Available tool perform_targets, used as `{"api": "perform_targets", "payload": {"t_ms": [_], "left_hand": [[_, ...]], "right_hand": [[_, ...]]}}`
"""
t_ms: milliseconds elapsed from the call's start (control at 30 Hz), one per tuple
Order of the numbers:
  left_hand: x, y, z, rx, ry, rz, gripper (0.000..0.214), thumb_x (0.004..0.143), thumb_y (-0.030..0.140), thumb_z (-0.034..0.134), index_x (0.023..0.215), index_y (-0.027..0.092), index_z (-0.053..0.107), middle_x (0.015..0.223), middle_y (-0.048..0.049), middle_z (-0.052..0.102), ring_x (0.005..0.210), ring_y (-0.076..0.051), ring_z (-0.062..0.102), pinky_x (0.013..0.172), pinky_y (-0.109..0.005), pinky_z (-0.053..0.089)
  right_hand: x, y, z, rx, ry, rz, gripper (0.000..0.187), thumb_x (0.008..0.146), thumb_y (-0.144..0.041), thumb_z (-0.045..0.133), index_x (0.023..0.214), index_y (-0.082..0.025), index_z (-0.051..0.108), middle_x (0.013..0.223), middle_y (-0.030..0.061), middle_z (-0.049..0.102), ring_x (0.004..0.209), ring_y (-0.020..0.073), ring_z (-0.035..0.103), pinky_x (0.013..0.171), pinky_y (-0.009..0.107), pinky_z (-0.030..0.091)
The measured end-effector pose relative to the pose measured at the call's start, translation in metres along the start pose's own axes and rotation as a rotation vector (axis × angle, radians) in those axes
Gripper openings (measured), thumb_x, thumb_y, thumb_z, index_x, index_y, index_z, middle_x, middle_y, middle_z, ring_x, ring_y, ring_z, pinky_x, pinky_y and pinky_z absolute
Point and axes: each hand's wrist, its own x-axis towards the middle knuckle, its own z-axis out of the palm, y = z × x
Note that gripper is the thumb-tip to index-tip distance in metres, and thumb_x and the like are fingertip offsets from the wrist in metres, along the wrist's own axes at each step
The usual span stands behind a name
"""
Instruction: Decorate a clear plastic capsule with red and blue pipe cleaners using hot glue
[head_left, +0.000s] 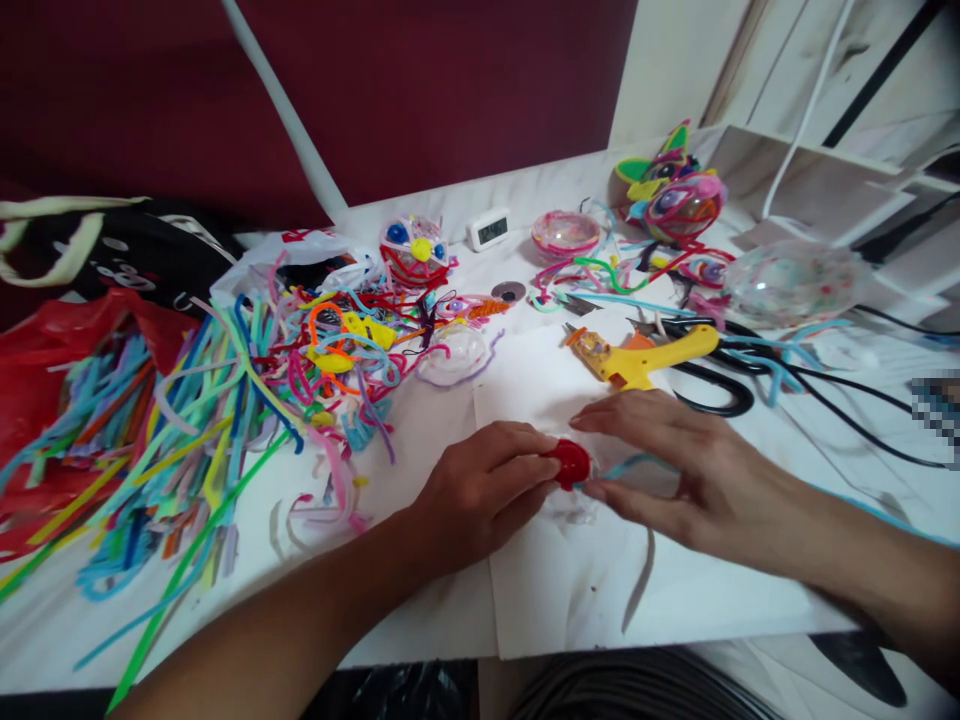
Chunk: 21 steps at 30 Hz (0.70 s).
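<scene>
My left hand (499, 485) is closed, its fingertips pressed on a small red round piece (573, 464) above a white paper sheet (529, 600). Clear crinkled plastic (574, 508) shows just under the red piece. My right hand (660, 465) curves around the other side, thumb and fingers spread apart; its thumb tip is close to the piece, but I cannot tell if it touches. A light blue pipe cleaner (634, 462) passes between its fingers. Beyond that hand lies a yellow glue gun (649, 360), with black-handled scissors (731, 400) beside it.
Loose pipe cleaners (187, 440) spread over the left side, some in a red bag (30, 400). At the back stand a decorated clear ball (414, 250), a small digital clock (489, 231) and a pink-rimmed bowl (566, 235). Black cables (847, 410) cross the right side.
</scene>
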Motion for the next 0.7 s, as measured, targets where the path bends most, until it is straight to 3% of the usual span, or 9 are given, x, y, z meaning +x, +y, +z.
{"api": "perform_targets", "payload": {"t_ms": [100, 233, 367, 533, 700], "left_hand": [[0.0, 0.0, 0.001, -0.01, 0.007, -0.02, 0.019, 0.082, 0.012, 0.06, 0.101, 0.016, 0.062, 0.106, -0.0101, 0.065, 0.101, -0.019, 0.061, 0.086, -0.035, 0.055], [-0.001, 0.0, 0.001, -0.03, 0.031, -0.029, 0.016, 0.083, 0.013, 0.06, 0.098, 0.015, 0.062, 0.103, -0.0099, 0.066, 0.099, -0.018, 0.062, 0.086, -0.035, 0.056], [-0.001, -0.001, 0.001, -0.043, 0.033, -0.027, 0.016, 0.083, 0.012, 0.06, 0.099, 0.015, 0.062, 0.103, -0.0094, 0.066, 0.099, -0.018, 0.062, 0.089, -0.035, 0.055], [-0.001, -0.001, 0.001, -0.045, 0.017, -0.029, 0.016, 0.083, 0.012, 0.059, 0.099, 0.014, 0.063, 0.104, -0.0094, 0.066, 0.1, -0.018, 0.061, 0.089, -0.034, 0.054], [-0.002, -0.001, 0.002, -0.05, 0.03, -0.029, 0.016, 0.083, 0.011, 0.059, 0.098, 0.015, 0.063, 0.105, -0.0095, 0.066, 0.1, -0.018, 0.062, 0.088, -0.033, 0.054]], "right_hand": [[-0.003, 0.014, -0.016, -0.121, 0.059, 0.076, 0.037, 0.088, -0.039, 0.052, 0.118, -0.019, 0.057, 0.116, 0.0103, 0.063, 0.107, 0.0246, 0.059, 0.09, 0.039, 0.05], [-0.013, 0.041, -0.034, -0.39, -0.045, 0.152, 0.028, 0.09, -0.032, 0.045, 0.108, -0.02, 0.063, 0.113, 0.0125, 0.064, 0.094, 0.0293, 0.064, 0.079, 0.045, 0.053], [-0.026, 0.059, -0.037, -0.611, -0.096, 0.23, 0.028, 0.087, -0.03, 0.049, 0.106, -0.017, 0.064, 0.105, 0.017, 0.066, 0.086, 0.0337, 0.066, 0.066, 0.045, 0.053], [-0.034, 0.072, -0.031, -0.666, -0.188, 0.279, 0.036, 0.087, -0.027, 0.049, 0.12, -0.014, 0.056, 0.111, 0.0163, 0.065, 0.091, 0.0315, 0.065, 0.07, 0.042, 0.054], [-0.03, 0.077, -0.032, -0.677, -0.156, 0.281, 0.042, 0.081, -0.023, 0.053, 0.121, -0.014, 0.054, 0.115, 0.0156, 0.063, 0.095, 0.0296, 0.064, 0.074, 0.039, 0.053]]}}
